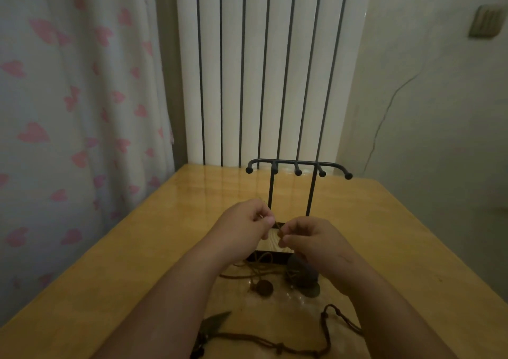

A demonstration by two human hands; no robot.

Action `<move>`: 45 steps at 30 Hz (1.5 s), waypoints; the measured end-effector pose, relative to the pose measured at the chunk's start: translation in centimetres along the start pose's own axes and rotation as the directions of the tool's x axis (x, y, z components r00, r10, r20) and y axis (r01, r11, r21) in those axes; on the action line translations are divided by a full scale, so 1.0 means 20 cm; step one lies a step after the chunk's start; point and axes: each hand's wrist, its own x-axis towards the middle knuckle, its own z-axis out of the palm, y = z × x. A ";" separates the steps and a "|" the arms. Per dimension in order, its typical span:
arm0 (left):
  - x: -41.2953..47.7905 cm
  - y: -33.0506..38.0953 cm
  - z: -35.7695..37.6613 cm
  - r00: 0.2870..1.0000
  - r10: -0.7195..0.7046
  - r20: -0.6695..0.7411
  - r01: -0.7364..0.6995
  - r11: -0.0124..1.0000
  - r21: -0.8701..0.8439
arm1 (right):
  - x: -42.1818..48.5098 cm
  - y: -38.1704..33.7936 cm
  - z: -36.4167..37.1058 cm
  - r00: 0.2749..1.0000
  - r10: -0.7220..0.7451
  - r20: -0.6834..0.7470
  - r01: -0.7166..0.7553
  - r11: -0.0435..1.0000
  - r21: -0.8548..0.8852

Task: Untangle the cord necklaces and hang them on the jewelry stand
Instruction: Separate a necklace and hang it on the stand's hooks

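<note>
A black metal jewelry stand (pixel 298 166) with several ball-tipped hooks stands on the wooden table (pixel 137 248); nothing hangs on it. In front of its base, my left hand (pixel 244 224) and my right hand (pixel 310 240) each pinch a thin tan cord (pixel 279 228) stretched between them. Below the hands, that cord runs down to a tangle with a round brown bead pendant (pixel 264 287) and a dark stone pendant (pixel 301 275). Nearer me lies a dark brown cord necklace (pixel 327 328) with a pointed dark pendant (pixel 213 321).
A pink-heart curtain (pixel 68 111) hangs along the table's left side. A white ribbed radiator (pixel 264 70) rises behind the table's far edge. A plain wall (pixel 426 111) stands to the right.
</note>
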 end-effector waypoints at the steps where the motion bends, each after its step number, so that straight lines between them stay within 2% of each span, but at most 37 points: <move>1: 0.00 0.00 0.00 1.000 0.006 0.014 -0.006 1.000 0.007 | 0.00 0.01 0.01 1.000 0.004 0.004 -0.004 1.000 -0.017; 4: 0.00 -0.01 0.00 0.998 -0.018 0.068 0.018 1.000 0.012 | 0.00 0.04 0.02 0.997 -0.007 -0.073 0.004 0.999 -0.042; 7: -0.03 -0.07 0.02 0.973 -0.145 0.178 0.150 0.989 -0.015 | -0.02 0.08 0.03 0.991 0.028 -0.128 -0.019 0.997 0.072; 9: -0.03 -0.13 0.04 0.955 -0.194 0.224 0.179 0.980 0.084 | -0.04 0.12 0.04 0.992 0.036 -0.118 -0.026 0.996 0.083; 14: -0.04 -0.19 0.16 0.964 -0.170 0.203 0.069 0.902 0.427 | -0.03 0.14 0.05 0.997 -0.001 -0.081 0.000 1.000 -0.020; 19: -0.05 -0.19 0.17 0.957 -0.148 0.251 -0.037 0.794 0.607 | -0.04 0.15 0.01 1.000 -0.014 -0.026 0.012 0.998 -0.066; 23: -0.07 -0.22 0.14 0.959 -0.098 0.264 -0.079 0.805 0.588 | -0.05 0.14 -0.03 0.999 -0.038 -0.025 0.037 0.997 -0.062; 27: -0.08 -0.25 0.12 0.970 -0.075 0.230 -0.050 0.870 0.491 | -0.06 0.14 -0.04 0.999 -0.040 -0.017 0.039 0.998 -0.058; 31: -0.07 -0.29 0.06 0.923 -0.125 0.365 -0.057 0.891 0.449 | -0.06 0.14 -0.04 0.999 -0.046 -0.015 0.045 0.998 -0.049; 34: -0.07 -0.30 0.04 0.861 -0.142 0.489 -0.153 0.843 0.515 | -0.06 0.14 -0.04 0.998 -0.057 -0.012 0.056 0.997 -0.061; 36: -0.07 -0.30 0.04 0.849 -0.130 0.512 -0.190 0.829 0.526 | -0.06 0.14 -0.04 0.998 -0.058 -0.013 0.057 0.996 -0.062; 42: -0.07 -0.32 0.04 0.884 -0.106 0.455 -0.157 0.851 0.502 | -0.07 0.15 -0.03 0.997 -0.072 0.004 0.072 0.995 -0.065; 45: -0.08 -0.30 0.05 0.941 -0.033 0.338 -0.126 0.890 0.438 | -0.07 0.15 -0.03 0.995 -0.065 0.079 0.070 0.996 -0.062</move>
